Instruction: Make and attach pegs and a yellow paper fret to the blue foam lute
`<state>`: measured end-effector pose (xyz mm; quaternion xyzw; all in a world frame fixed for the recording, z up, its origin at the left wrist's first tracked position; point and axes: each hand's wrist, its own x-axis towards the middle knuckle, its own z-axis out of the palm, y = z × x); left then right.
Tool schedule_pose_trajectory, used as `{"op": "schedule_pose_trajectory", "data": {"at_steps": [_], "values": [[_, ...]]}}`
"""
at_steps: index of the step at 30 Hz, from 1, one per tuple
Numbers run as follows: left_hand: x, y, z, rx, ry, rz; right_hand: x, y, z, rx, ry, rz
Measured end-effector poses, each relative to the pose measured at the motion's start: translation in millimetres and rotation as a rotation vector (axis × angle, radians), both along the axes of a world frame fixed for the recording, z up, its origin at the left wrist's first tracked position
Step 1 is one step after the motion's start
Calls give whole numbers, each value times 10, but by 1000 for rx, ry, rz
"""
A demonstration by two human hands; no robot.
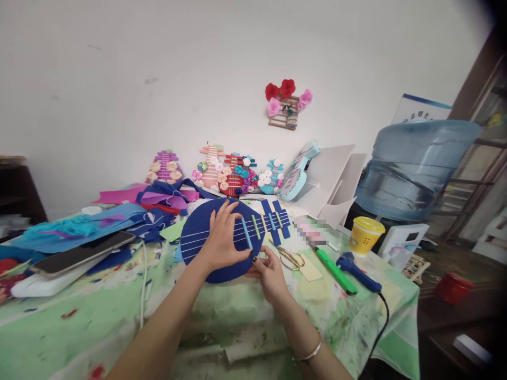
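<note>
A dark blue paper lute (197, 224) with white strings is held tilted above the table. Across its strings lie a light blue strip (246, 233), a green strip (255, 227) and a few shorter ones toward the neck. My left hand (221, 240) rests over the round body, its thumb and index finger closed at the two ends of the light blue strip. Near the lower edge of the body, my right hand (270, 274) grips the lute between thumb and fingers; some of those fingers are hidden behind it.
Right of the lute lie gold scissors (292, 258), a green utility knife (336, 270), a blue glue gun (358, 272) with a cord, and a yellow cup (366, 235). A phone (83, 253) and coloured fabric (122, 195) are at left. Finished lutes (233, 177) lean against the wall.
</note>
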<state>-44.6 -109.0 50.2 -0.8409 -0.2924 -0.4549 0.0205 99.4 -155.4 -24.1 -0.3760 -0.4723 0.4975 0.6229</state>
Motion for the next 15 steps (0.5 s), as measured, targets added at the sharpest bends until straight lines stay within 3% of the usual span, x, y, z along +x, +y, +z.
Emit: {"op": "schedule_pose_trajectory", "data": {"at_steps": [15], "values": [[9, 16, 1, -1, 16, 48, -12, -36, 2, 54, -83, -12]]}}
